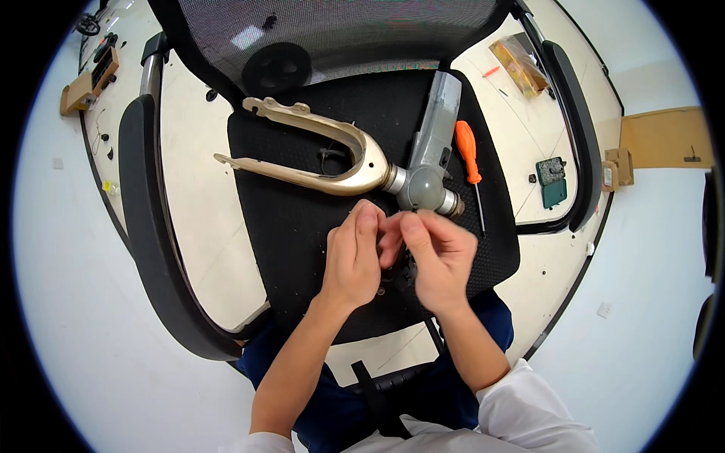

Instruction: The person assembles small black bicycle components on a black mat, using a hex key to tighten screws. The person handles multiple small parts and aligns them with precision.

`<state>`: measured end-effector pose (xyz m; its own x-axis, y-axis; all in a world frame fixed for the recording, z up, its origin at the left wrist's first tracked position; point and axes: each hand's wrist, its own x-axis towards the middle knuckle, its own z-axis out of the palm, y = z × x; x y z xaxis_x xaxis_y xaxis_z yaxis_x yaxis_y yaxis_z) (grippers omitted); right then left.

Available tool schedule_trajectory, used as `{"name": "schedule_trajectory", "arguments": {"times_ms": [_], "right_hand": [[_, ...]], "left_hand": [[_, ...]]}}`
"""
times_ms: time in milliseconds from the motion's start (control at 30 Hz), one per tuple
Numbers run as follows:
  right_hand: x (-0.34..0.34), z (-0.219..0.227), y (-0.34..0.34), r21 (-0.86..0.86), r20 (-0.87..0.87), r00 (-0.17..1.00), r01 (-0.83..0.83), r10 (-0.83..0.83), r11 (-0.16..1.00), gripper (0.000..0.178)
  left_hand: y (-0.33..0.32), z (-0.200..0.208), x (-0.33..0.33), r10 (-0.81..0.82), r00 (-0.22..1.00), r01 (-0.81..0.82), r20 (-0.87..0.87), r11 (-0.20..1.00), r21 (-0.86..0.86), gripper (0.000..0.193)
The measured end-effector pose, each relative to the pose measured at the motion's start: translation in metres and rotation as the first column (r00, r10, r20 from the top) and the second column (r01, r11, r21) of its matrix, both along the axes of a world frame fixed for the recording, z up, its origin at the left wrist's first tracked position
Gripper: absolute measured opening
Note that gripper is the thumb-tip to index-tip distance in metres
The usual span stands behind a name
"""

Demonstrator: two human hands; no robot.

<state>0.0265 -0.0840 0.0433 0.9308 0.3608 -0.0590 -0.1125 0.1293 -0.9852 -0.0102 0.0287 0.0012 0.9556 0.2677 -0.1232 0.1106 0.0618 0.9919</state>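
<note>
My left hand (353,255) and my right hand (443,259) meet over the front half of a black chair seat (279,249). Both have thumb and fingers pinched together. A tiny dark bit shows by the right fingertips; what either pinch holds is too small to name. Just beyond the hands lies a gold fork (332,180), its two prongs pointing left. Its stem joins a grey frame tube (438,113) with a rounded head, which slants up toward the chair's back. An orange-handled screwdriver (467,151) rests right of the tube, tip toward me.
Black armrests (140,204) flank the seat, and a mesh backrest (340,34) rises behind. A round black disc (276,68) lies against it. On the floor at right are an opened green case (553,181) and a plastic-wrapped box (521,64); a cardboard box (78,94) stands far left.
</note>
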Motion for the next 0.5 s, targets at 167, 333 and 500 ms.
{"name": "schedule_trajectory", "arguments": {"times_ms": [167, 333, 500], "right_hand": [[0.013, -0.003, -0.011, -0.082, 0.041, 0.999, 0.001, 0.003, 0.997, 0.014], [0.021, -0.014, -0.006, -0.047, -0.103, 0.994, 0.019, -0.024, 0.999, 0.019], [0.028, -0.031, -0.012, -0.108, -0.172, 0.984, 0.036, -0.054, 0.994, 0.015]], "left_hand": [[-0.005, -0.002, -0.003, -0.095, 0.995, 0.088, -0.034, 0.984, -0.154, 0.044], [-0.015, -0.006, -0.008, -0.049, 0.999, 0.044, -0.012, 0.959, -0.280, 0.044], [-0.011, -0.001, -0.010, -0.021, 0.998, 0.008, -0.051, 0.970, -0.243, 0.043]]}}
